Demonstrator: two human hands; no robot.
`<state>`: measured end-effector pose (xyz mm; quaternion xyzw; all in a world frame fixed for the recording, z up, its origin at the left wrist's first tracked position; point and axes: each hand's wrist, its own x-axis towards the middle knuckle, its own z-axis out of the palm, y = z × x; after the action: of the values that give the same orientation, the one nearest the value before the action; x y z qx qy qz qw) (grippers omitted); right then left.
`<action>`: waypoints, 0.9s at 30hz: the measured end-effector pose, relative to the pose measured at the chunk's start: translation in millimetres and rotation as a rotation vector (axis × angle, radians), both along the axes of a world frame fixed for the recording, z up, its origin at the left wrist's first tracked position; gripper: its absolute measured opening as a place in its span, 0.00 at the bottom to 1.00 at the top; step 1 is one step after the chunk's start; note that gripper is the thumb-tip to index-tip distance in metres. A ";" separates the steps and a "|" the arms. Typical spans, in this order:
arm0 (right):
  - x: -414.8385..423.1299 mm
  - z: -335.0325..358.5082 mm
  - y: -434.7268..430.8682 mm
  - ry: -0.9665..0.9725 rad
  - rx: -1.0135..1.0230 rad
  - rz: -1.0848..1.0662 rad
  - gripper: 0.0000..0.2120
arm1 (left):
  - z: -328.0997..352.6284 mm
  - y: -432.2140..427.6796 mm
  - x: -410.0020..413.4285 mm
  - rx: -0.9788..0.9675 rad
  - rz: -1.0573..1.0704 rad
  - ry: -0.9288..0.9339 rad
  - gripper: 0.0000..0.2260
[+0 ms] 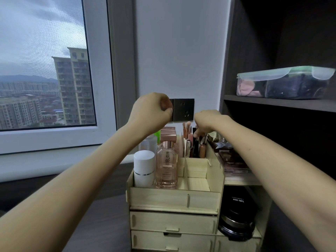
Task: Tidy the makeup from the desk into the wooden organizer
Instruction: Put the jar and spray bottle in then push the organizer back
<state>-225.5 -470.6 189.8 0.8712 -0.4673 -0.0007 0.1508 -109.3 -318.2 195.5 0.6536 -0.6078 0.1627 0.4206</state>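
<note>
Organizer: wooden organizer (174, 198) sits low and centre on the dark desk (101, 215), pushed up beside the dark shelf unit (254, 100) on the right, two drawers (172, 222) stacked under its open top.
Left hand: left hand (151, 110) is up high above the organizer, in front of the black wall socket (183, 109) – fingers curled in, thumb pressed against them; whether anything sits inside that curl, can't tell.
Right hand: right hand (209, 120) is bent down at the wrist over the back middle compartment, fingertips (197, 133) dipping in among the upright sticks and tubes (198, 148); pinching one or only touching, can't tell.
Front-left compartment: white bottle (144, 168) and pink glass bottle (167, 166) stand upright, side by side and touching.
Behind them: clear bottle (149, 142) and rose-gold capped boxes (168, 135), upright, partly hidden by the left forearm.
Back middle: makeup brushes (187, 128) poke up, bristles on top, just left of the right hand.
Right side: gold-lidded jar (214, 137) and dark palettes (229, 155) lie on the upper right tier – half covered by the right forearm.
Lower right: black round jars (238, 211) are stacked in the open cubby.
Shelf above: lidded plastic box (283, 82) rests on the shelf.
Far left: window (45, 70) looks out on tower blocks.
</note>
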 end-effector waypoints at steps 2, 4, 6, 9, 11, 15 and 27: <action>-2.5 -2.0 -1.8 -0.047 0.013 0.011 0.21 | 0.5 0.7 -0.3 -0.002 0.000 -0.001 0.08; -6.1 -4.0 -2.8 -0.101 0.038 0.036 0.20 | 0.8 1.3 -0.5 -0.007 0.003 -0.001 0.08; -9.9 -4.5 -2.5 -0.155 0.079 0.064 0.17 | 0.8 2.3 -0.6 -0.014 0.007 0.002 0.08; -16.2 -3.2 0.3 -0.197 0.122 0.078 0.14 | -0.2 2.9 -0.2 -0.014 0.008 0.007 0.08; -17.7 -4.1 0.0 -0.223 0.134 0.083 0.12 | -1.3 2.7 0.1 -0.013 0.010 0.010 0.08; -12.1 -10.6 -3.5 -0.235 0.112 0.080 0.11 | -3.3 1.7 -0.2 -0.013 0.015 0.019 0.08; -15.6 -8.0 0.5 -0.288 0.077 0.071 0.11 | -1.3 7.4 0.8 -0.017 0.029 0.000 0.08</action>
<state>-241.1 -470.1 181.8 0.8834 -0.4525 0.1117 0.0483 -108.5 -310.9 194.1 0.6587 -0.5968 0.1740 0.4239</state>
